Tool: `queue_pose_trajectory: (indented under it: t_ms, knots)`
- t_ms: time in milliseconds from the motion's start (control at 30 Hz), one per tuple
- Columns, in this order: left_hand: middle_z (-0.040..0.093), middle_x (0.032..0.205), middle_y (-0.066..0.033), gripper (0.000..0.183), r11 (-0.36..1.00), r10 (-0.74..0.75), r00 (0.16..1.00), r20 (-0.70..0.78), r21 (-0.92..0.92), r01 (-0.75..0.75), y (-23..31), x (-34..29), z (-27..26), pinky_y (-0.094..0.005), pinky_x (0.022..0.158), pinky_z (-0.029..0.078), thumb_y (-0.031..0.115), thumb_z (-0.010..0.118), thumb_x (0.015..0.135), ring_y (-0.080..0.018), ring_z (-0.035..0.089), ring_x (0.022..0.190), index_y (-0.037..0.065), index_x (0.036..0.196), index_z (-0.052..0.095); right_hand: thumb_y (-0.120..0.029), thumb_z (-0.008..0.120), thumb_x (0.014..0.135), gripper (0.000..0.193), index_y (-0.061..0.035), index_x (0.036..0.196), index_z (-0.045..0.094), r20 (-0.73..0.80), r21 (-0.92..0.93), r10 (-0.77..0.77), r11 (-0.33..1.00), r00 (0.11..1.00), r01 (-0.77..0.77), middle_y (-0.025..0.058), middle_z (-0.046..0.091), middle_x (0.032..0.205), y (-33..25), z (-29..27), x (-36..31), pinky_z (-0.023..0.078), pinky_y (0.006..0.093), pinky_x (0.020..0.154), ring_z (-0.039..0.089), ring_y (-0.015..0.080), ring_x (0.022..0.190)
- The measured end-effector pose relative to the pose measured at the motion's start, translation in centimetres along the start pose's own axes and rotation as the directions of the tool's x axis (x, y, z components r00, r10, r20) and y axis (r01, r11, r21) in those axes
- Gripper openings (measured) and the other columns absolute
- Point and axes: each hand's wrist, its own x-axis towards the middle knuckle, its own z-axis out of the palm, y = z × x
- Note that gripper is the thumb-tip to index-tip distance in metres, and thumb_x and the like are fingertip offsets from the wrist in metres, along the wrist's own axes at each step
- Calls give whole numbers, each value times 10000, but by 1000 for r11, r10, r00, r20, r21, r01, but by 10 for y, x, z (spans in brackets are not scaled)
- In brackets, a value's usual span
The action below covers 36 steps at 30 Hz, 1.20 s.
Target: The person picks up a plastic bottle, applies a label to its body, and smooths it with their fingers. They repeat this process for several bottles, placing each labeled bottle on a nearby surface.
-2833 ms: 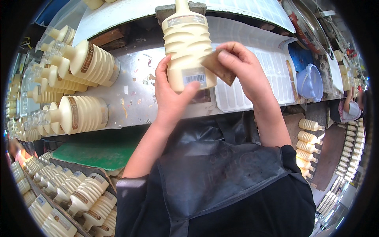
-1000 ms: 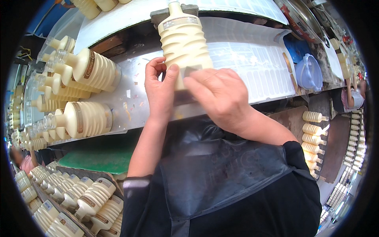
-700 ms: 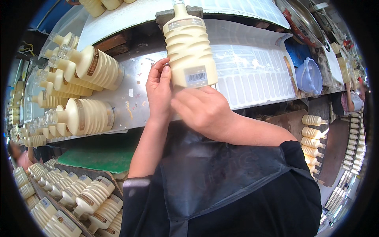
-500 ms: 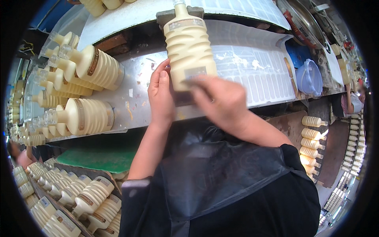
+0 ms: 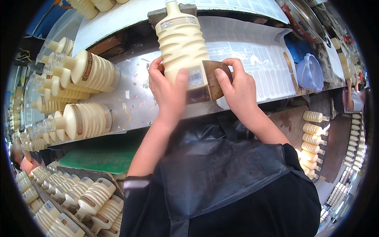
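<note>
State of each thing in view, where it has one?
Middle bottle: labelled, neck over the grey block.
Brown flat tool: held at the bottle's lower right edge.
Right hand: closed on the tool.
Left hand: at the bottle's left side, thumb blurred.
Blue bucket: contents unclear.

On the left of the bench (image 5: 132,94) sit cream ribbed bottles (image 5: 98,73) with brown bands, necks pointing left. A white board (image 5: 114,21) spans the far side. To the right lies a translucent sheet (image 5: 266,73) with rows of pale shapes, a narrow brown strip (image 5: 290,71) at its right end, then a lavender bucket (image 5: 310,75). A shiny metal basin (image 5: 306,15) is at the far right. Near left, below the bench edge, are a green board (image 5: 98,156) and stocked bottles (image 5: 94,195); at right, a line of bottles (image 5: 314,129) and a person in a pale top (image 5: 357,102).
</note>
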Motion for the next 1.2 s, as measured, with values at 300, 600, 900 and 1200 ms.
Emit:
queue_pose_trajectory:
  t_ms: [300,600,900,1200]
  knots:
    - [515,1306,-233,654,983,-25,1000,-16,-180,22,-4,0,1,-475,1088,358,343,614,943,-342,467,1224,-67,1409,408,-233,636,952,330,-88,1235,548,113,217,-148,969,982,121,205,691,753,-44,1,-10,537,502,639,697,413,694]
    - [486,1401,-245,800,996,80,996,45,-42,-78,-11,-8,-3,-497,1146,287,371,674,882,-386,441,1298,-58,1478,355,-223,641,948,296,-109,1211,568,55,104,21,994,998,-27,182,667,689,-14,-6,-1,522,485,606,682,403,657]
    - [341,1544,-260,932,991,28,972,234,-132,3,-19,-12,-23,-448,1193,304,212,720,855,-338,378,1424,-34,1580,189,-163,677,941,311,-107,1240,611,88,31,-252,968,964,250,163,699,764,-38,0,3,552,412,616,702,357,662]
    - [480,1504,-173,991,989,-99,950,297,-72,126,-27,-5,-31,-406,1180,360,87,846,784,-251,464,1394,-36,1578,266,-34,697,893,247,-69,1137,677,-46,68,-379,922,924,381,169,732,1018,-16,-10,23,572,405,742,720,352,902]
